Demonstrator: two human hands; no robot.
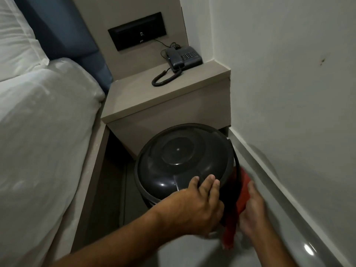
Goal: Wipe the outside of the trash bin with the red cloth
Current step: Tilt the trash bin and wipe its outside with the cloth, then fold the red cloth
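A round dark grey trash bin (179, 157) with a domed lid stands on the floor in front of the bedside table, close to the right wall. My left hand (200, 207) rests on the near edge of the lid, fingers spread flat over it, steadying the bin. My right hand (254, 211) presses the red cloth (237, 212) against the bin's right side; the hand is blurred. The cloth hangs down between both hands, partly hidden behind the bin's black handle.
A beige bedside table (163, 99) carries a black telephone (183, 57) with a coiled cord. A bed with white sheets (38, 132) fills the left. The white wall (289, 93) and grey skirting (279, 199) run close along the right.
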